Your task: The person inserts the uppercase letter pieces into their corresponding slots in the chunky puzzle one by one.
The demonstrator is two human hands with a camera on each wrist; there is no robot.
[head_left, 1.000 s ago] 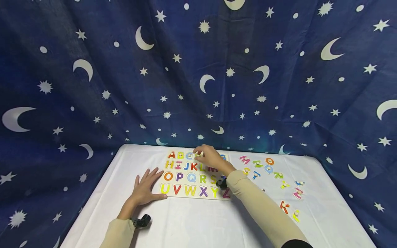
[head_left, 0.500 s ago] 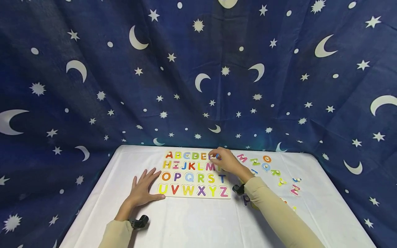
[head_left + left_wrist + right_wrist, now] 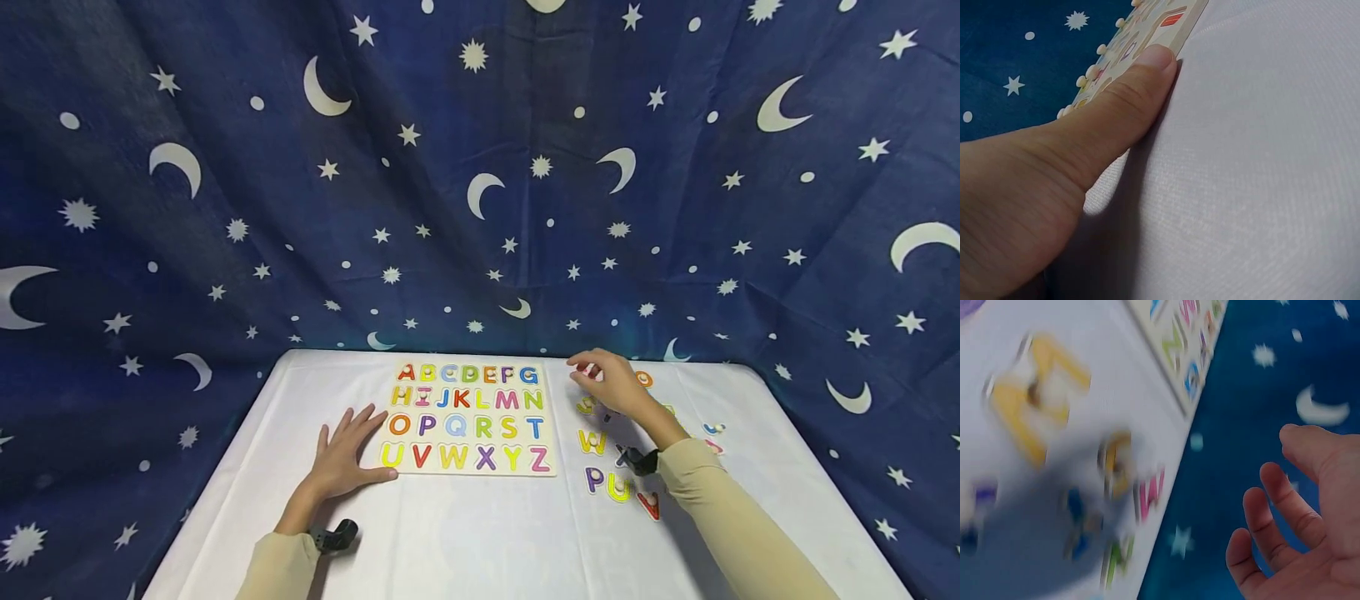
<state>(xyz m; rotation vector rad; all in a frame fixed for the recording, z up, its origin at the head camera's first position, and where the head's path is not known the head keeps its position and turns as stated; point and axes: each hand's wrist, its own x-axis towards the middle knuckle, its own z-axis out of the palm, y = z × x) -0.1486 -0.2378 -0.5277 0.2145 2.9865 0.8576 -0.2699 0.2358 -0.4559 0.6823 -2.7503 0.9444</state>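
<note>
The letter board (image 3: 471, 473) lies on the table with A to Z in four rows; knobbed pieces sit in the top row and at H and I. My left hand (image 3: 344, 458) is spread at its left edge, and in the left wrist view the thumb of that hand (image 3: 1110, 112) touches the board's edge (image 3: 1188, 28). Right of the board, my right hand (image 3: 617, 388) hovers over loose letters with fingers relaxed and holding nothing. The right wrist view shows this hand (image 3: 1300, 519) empty, beside a blurred yellow W (image 3: 1038, 394) and a pink M (image 3: 1149, 494).
Loose letters lie right of the board, among them a purple P (image 3: 594, 479), a yellow U (image 3: 618, 488), a red V (image 3: 648, 505) and an orange O (image 3: 643, 379). Behind the white table (image 3: 480, 542) hangs a blue curtain (image 3: 420, 192) with moons and stars.
My right hand has moved from the board's top row out to the right, over the loose letters. Knobbed pieces now show at E, F and G. The left hand stays at the board's edge.
</note>
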